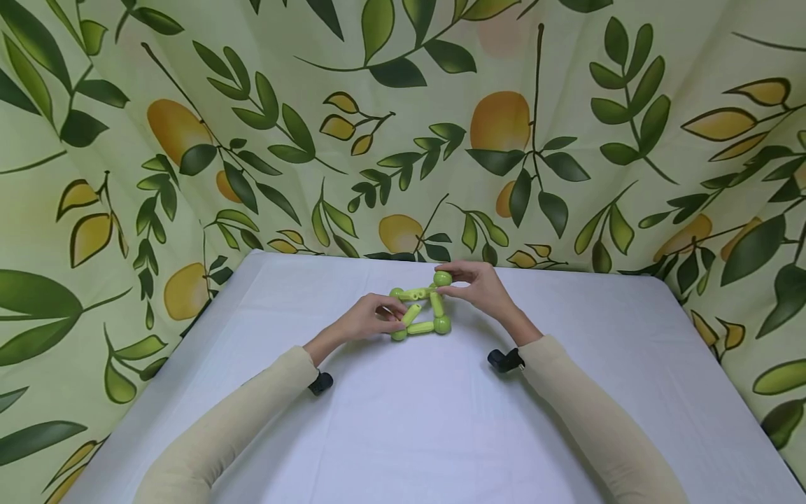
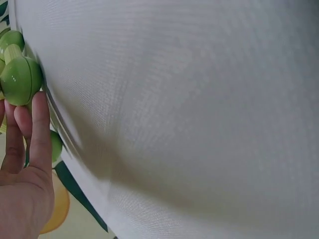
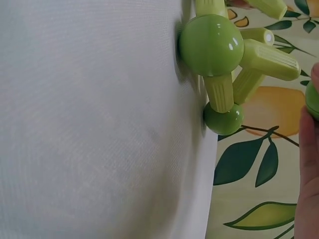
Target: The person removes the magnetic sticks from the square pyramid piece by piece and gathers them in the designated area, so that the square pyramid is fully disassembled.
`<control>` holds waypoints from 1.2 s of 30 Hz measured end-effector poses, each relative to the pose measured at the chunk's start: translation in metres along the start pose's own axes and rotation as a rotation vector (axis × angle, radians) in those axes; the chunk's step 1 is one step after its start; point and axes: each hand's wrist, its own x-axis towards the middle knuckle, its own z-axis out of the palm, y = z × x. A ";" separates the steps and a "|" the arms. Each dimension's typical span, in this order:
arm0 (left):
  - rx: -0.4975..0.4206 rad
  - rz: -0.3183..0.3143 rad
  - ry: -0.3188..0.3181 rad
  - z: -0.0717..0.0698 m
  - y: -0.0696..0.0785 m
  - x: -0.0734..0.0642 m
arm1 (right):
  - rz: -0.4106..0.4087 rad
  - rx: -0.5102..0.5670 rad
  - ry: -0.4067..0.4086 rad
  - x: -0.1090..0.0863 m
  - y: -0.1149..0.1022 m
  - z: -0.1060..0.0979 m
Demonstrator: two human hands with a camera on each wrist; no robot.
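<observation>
A frame of light-green rods and green balls, like a magnetic building toy, rests on the white cloth. Its near right ball (image 1: 442,325) and near rod (image 1: 420,327) show plainly in the head view. My left hand (image 1: 368,318) grips the frame at its near left corner, partly hiding the ball (image 2: 20,82) there. One upright rod (image 1: 412,313) slants up beside those fingers. Between thumb and fingers, my right hand (image 1: 475,287) pinches a green ball (image 1: 443,278) raised above the far right corner. Whether that ball touches a rod cannot be told.
A white cloth (image 1: 403,434) covers the table. Behind and around it hangs a curtain (image 1: 428,189) printed with leaves and fruit. Dark wrist cameras (image 1: 506,360) sit below both forearms.
</observation>
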 end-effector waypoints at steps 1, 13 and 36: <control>-0.001 -0.003 -0.002 0.000 0.000 0.000 | 0.006 0.012 -0.003 0.000 0.005 -0.001; -0.006 -0.023 -0.010 -0.004 0.003 0.002 | 0.073 0.048 -0.034 -0.004 0.024 -0.013; 0.004 -0.049 0.011 -0.015 -0.007 0.009 | 0.144 0.031 0.007 -0.027 0.040 -0.053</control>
